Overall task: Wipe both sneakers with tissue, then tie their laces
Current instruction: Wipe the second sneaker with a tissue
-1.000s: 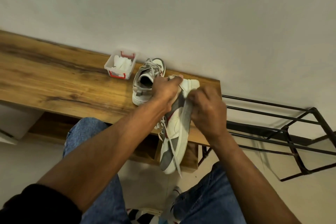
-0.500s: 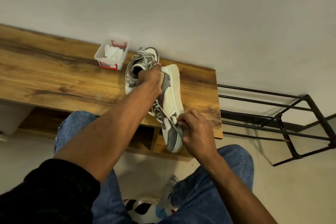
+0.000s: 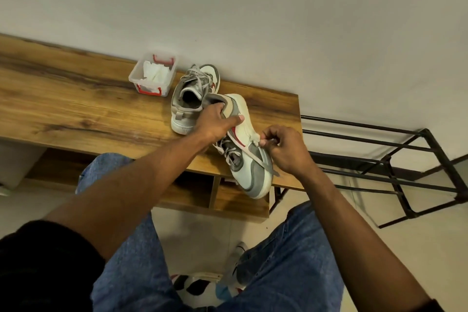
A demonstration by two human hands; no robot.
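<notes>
A white, grey and red sneaker [image 3: 249,159] is held on its side over the front edge of the wooden table [image 3: 76,109]. My left hand [image 3: 217,124] grips it at the heel collar. My right hand [image 3: 283,149] pinches a small wad of white tissue [image 3: 255,139] against the sneaker's side, near the red stripe. Its grey laces [image 3: 228,152] hang loose. The second sneaker [image 3: 193,99] stands upright on the table just behind, toe to the wall, laces untied.
A clear plastic box with red clips [image 3: 153,75] holds white tissues, left of the sneakers by the wall. A black metal rack [image 3: 395,159] stands right of the table. My knees in blue jeans [image 3: 278,261] are below, over the floor.
The held sneaker has been turned from sole-up to its side facing up. My right hand moved from the toe end up to the midfoot with the tissue. The view shifted slightly.
</notes>
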